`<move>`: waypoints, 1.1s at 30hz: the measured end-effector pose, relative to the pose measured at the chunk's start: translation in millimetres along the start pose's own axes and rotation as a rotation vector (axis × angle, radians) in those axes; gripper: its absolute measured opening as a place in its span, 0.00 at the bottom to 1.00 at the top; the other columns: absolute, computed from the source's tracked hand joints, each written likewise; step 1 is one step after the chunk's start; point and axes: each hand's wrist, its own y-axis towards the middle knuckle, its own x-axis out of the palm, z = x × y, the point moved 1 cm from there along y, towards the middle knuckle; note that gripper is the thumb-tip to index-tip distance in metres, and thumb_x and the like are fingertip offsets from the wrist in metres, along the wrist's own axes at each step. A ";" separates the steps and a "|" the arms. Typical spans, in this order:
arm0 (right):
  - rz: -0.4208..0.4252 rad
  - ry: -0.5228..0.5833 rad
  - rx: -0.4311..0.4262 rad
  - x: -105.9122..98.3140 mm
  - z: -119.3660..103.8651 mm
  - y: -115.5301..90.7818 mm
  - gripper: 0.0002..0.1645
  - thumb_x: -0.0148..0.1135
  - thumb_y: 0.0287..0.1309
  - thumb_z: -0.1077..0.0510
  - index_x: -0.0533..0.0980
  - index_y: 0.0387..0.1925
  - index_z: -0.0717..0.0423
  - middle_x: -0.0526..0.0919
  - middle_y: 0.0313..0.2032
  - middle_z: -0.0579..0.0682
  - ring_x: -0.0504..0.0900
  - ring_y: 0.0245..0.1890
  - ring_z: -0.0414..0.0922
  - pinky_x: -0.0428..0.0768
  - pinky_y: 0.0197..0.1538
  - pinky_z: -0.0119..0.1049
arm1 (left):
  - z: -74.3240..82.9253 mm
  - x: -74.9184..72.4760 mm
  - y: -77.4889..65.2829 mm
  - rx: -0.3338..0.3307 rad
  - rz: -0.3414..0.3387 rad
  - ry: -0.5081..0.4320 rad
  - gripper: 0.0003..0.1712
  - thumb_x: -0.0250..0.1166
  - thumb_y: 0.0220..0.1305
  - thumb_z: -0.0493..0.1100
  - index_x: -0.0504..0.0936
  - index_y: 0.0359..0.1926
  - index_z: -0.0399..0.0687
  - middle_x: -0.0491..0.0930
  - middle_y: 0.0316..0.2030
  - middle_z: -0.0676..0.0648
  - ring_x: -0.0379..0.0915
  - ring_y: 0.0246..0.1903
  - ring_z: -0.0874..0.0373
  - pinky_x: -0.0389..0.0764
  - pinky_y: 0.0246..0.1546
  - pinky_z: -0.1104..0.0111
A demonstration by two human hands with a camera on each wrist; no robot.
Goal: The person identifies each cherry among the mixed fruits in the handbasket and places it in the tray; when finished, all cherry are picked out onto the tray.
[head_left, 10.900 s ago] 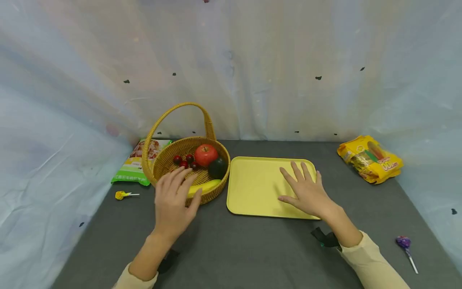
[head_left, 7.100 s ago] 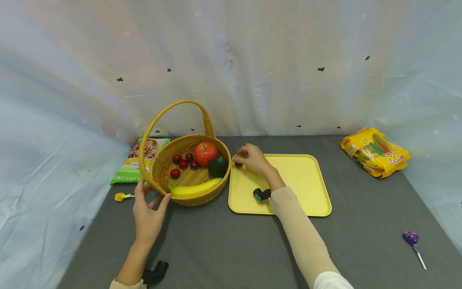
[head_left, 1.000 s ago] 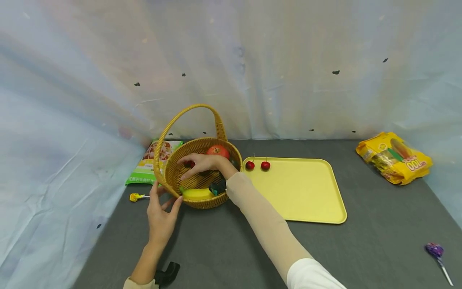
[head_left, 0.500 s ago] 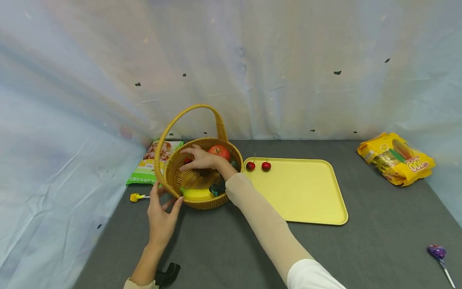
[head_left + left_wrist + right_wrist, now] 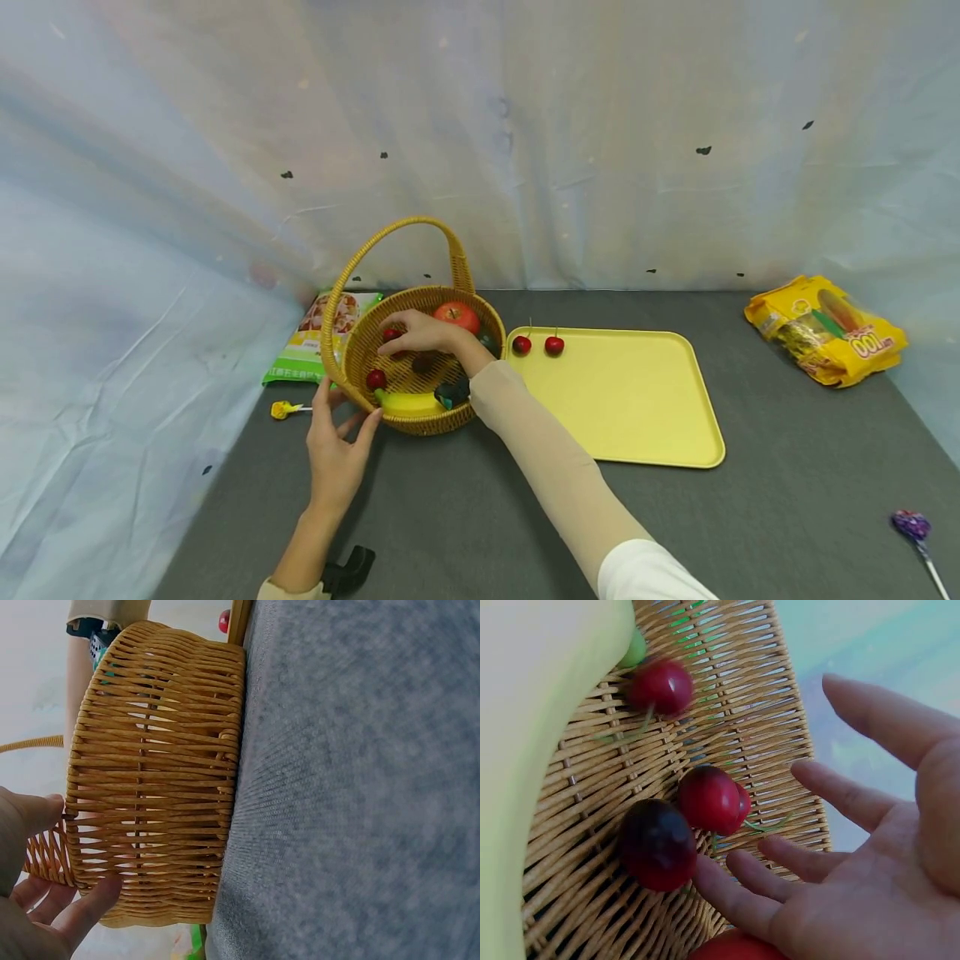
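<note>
In the head view, my left hand [image 5: 337,458] grips the near left rim of the wicker basket [image 5: 427,426], thumb and fingers on either side of it; the left wrist view shows this hand [image 5: 45,885] at the woven wall [image 5: 157,772]. My right hand [image 5: 423,332] reaches inside over the cherries, fingers spread in the right wrist view. A fingertip is right at a dark cherry [image 5: 656,845]; more cherries [image 5: 709,799] sit beside it. Another cherry [image 5: 377,379] lies by the stem of a banana [image 5: 408,403]. A red apple [image 5: 457,315] is behind my right hand.
On the yellow tray [image 5: 622,408], right of the basket, lie two stemmed cherries [image 5: 554,345]. A green snack bag [image 5: 300,350] and yellow lollipop [image 5: 283,409] are at left. A yellow packet [image 5: 825,331] and purple lollipop [image 5: 911,525] are at right.
Since 7.1 seconds ago, two cherries have come to lie on the tray, and my right hand has moved into the basket. In the last half second, a cherry has appeared near the banana's stem.
</note>
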 end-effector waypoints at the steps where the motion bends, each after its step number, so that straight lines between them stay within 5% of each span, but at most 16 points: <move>1: -0.011 0.000 0.000 -0.1 0.8 0.5 0.36 0.66 0.66 0.51 0.67 0.70 0.59 0.68 0.68 0.58 0.70 0.64 0.51 0.76 0.62 0.39 | -0.4 0.2 -0.1 0.002 0.001 0.003 0.54 0.71 0.57 0.26 0.52 0.78 0.47 0.71 0.54 0.35 0.69 0.56 0.52 0.82 0.47 0.79; 7: -0.075 -0.041 0.003 0.4 3.1 0.9 0.33 0.67 0.65 0.55 0.70 0.68 0.60 0.70 0.66 0.57 0.69 0.65 0.51 0.76 0.63 0.38 | 0.2 0.7 0.5 0.006 0.014 0.007 0.53 0.71 0.54 0.23 0.53 0.76 0.39 0.71 0.53 0.30 0.69 0.55 0.49 0.81 0.46 0.81; 15: -0.198 -0.111 0.015 2.6 0.6 -3.8 0.22 0.66 0.61 0.69 0.78 0.57 0.63 0.79 0.54 0.57 0.77 0.51 0.48 0.82 0.49 0.33 | 27.7 -0.7 3.5 0.011 0.024 0.012 0.50 0.69 0.54 0.19 0.54 0.74 0.29 0.69 0.51 0.25 0.69 0.54 0.43 0.80 0.47 0.81; 23: -0.231 -0.128 0.034 4.4 2.3 -3.2 0.18 0.62 0.59 0.75 0.81 0.51 0.65 0.82 0.49 0.59 0.77 0.39 0.45 0.83 0.41 0.35 | 36.2 -2.1 4.0 0.023 0.027 0.009 0.49 0.69 0.54 0.20 0.54 0.73 0.28 0.70 0.51 0.25 0.69 0.53 0.45 0.80 0.47 0.82; 28: -0.244 -0.159 0.032 6.2 3.4 -2.8 0.11 0.63 0.58 0.75 0.80 0.44 0.70 0.83 0.40 0.57 0.75 0.31 0.43 0.81 0.35 0.36 | 33.7 -1.8 3.7 0.025 0.027 0.012 0.49 0.70 0.54 0.20 0.54 0.73 0.28 0.70 0.50 0.25 0.69 0.53 0.45 0.80 0.47 0.82; 33: -0.250 -0.169 0.037 7.9 4.2 -3.3 0.12 0.67 0.57 0.74 0.78 0.44 0.71 0.80 0.34 0.53 0.73 0.29 0.42 0.79 0.34 0.38 | 12.6 1.2 1.2 0.012 0.027 0.020 0.52 0.71 0.53 0.21 0.54 0.75 0.33 0.70 0.51 0.26 0.69 0.54 0.46 0.79 0.47 0.84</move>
